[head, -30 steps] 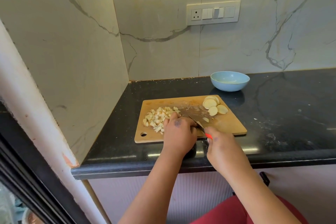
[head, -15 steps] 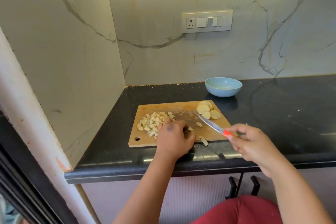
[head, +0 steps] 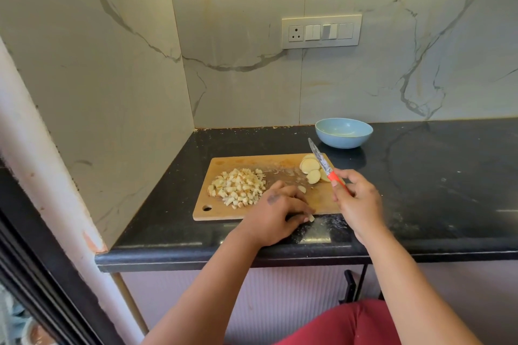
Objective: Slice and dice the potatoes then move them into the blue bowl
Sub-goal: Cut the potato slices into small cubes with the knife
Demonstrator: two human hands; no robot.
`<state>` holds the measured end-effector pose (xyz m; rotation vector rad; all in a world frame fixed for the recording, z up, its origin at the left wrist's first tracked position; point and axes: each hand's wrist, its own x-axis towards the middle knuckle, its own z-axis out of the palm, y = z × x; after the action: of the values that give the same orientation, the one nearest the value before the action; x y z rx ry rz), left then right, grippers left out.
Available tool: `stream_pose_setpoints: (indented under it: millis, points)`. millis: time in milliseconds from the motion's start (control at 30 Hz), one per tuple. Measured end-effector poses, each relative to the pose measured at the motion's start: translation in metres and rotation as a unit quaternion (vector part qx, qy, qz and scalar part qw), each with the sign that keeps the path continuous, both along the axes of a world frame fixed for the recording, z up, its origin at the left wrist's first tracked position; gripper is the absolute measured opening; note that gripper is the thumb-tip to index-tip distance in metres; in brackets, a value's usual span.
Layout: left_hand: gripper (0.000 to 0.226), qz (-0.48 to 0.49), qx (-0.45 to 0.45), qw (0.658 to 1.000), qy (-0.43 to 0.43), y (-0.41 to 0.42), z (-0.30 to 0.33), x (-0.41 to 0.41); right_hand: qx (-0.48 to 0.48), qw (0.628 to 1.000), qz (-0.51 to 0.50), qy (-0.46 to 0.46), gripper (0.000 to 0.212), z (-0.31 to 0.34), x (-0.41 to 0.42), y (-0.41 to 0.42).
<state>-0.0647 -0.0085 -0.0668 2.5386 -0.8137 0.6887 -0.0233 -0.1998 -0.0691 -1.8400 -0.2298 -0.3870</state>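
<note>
left hand (head: pixel 276 211): my fingers curled at the near edge of the wooden cutting board (head: pixel 283 214), pinching a small potato piece (head: pixel 311 218) at the fingertips; how firm the hold was, cannot tell
right hand (head: pixel 357 200): wrapped round the orange handle of the knife (head: pixel 322 162), blade lifted and pointing up and away toward the bowl
diced potato (head: pixel 238 186): pile on the board's left half, just beyond my left hand
potato slices (head: pixel 311 169): uncut rounds stacked at the board's far right corner, partly behind the blade
blue bowl (head: pixel 344 132): on the black counter (head: pixel 434 176) beyond the board's right corner, apart from it, looked empty
key relation: slices lay ahead-left of my right hand, nearer it than the left; i judged dicing them came next
hard to see: stray bit (head: pixel 302 189) by my left knuckles, left fingertips mostly hidden, slice count unclear
</note>
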Motion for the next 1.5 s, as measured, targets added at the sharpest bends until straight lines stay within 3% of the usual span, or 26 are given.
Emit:
stream_pose_setpoints:
  millis: [133, 233, 367, 467, 600, 767, 833, 933, 1000, 1167, 1300, 1500]
  points:
    - [0.012, 0.007, 0.014, 1.0, -0.01, -0.004, 0.0, 0.002, 0.008, 1.0, -0.002, -0.001, 0.019, -0.001, 0.001, 0.0]
    - [0.009, 0.011, 0.015, 0.998, 0.054, -0.004, 0.004, 0.005, -0.003, 1.0, -0.001, -0.007, 0.019, -0.002, 0.001, 0.0]
    - [0.011, 0.011, -0.073, 0.987, 0.143, 0.005, 0.025, 0.009, -0.006, 1.0, 0.002, -0.007, 0.019, -0.001, -0.001, 0.0]
    - [0.016, 0.071, -0.07, 0.974, 0.201, 0.01, 0.04, 0.021, -0.002, 1.0, 0.01, -0.004, 0.02, 0.0, -0.001, 0.001]
    - [0.021, 0.172, 0.03, 0.959, 0.224, 0.003, 0.043, 0.037, 0.006, 1.0, 0.014, -0.001, 0.02, 0.001, -0.002, 0.0]
    - [0.022, 0.247, -0.059, 0.946, 0.199, -0.004, 0.041, 0.037, 0.006, 1.0, 0.01, -0.002, 0.02, 0.001, -0.003, -0.001]
    - [0.026, 0.308, -0.024, 0.931, 0.192, -0.015, 0.036, 0.034, 0.013, 1.0, 0.003, -0.002, 0.02, 0.002, -0.003, -0.001]
    - [0.06, 0.381, 0.078, 0.904, 0.179, -0.039, 0.026, 0.037, 0.017, 1.0, -0.011, -0.005, 0.021, 0.003, -0.005, 0.0]
    - [0.071, 0.412, 0.126, 0.887, 0.166, -0.052, 0.023, 0.042, 0.017, 1.0, -0.016, -0.004, 0.02, 0.003, -0.005, 0.0]
    - [0.048, 0.424, 0.214, 0.863, 0.173, -0.071, 0.033, 0.052, 0.019, 0.999, -0.025, -0.006, 0.018, 0.003, -0.004, -0.001]
    - [0.038, 0.405, 0.185, 0.872, 0.204, -0.073, 0.034, 0.058, 0.024, 0.999, -0.026, -0.007, 0.017, 0.004, -0.006, 0.0]
    - [0.025, 0.306, 0.086, 0.93, 0.185, -0.053, 0.034, 0.047, 0.027, 0.999, -0.023, -0.006, 0.016, 0.006, -0.009, -0.001]
